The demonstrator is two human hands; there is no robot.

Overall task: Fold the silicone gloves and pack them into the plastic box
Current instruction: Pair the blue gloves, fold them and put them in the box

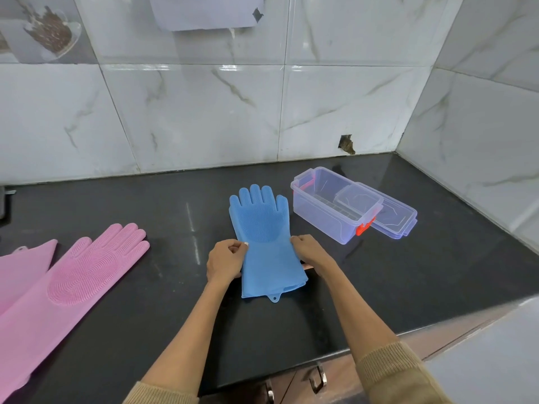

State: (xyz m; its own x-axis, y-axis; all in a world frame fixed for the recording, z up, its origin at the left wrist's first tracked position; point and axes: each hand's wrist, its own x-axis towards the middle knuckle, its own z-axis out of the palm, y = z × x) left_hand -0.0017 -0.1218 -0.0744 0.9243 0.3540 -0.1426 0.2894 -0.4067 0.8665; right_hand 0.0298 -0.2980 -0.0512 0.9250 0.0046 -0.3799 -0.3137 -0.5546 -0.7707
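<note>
A blue silicone glove (pixel 267 243) lies flat on the black counter, fingers pointing toward the wall. My left hand (pixel 226 259) pinches its left edge at the wrist part. My right hand (pixel 309 253) grips its right edge at the same height. To the right stands the clear plastic box (pixel 332 205), open, with orange latches and a small clear insert inside. Its lid (pixel 393 218) lies just behind it on the right. A pink glove (pixel 75 275) lies flat at the left, bristled palm up, with a second pink glove (pixel 20 263) partly under it.
The black counter (pixel 408 272) ends at a marble-tiled wall behind and on the right. Its front edge runs below my forearms, with cabinet handles (pixel 316 380) underneath. A dark object (pixel 4 202) sits at the far left edge.
</note>
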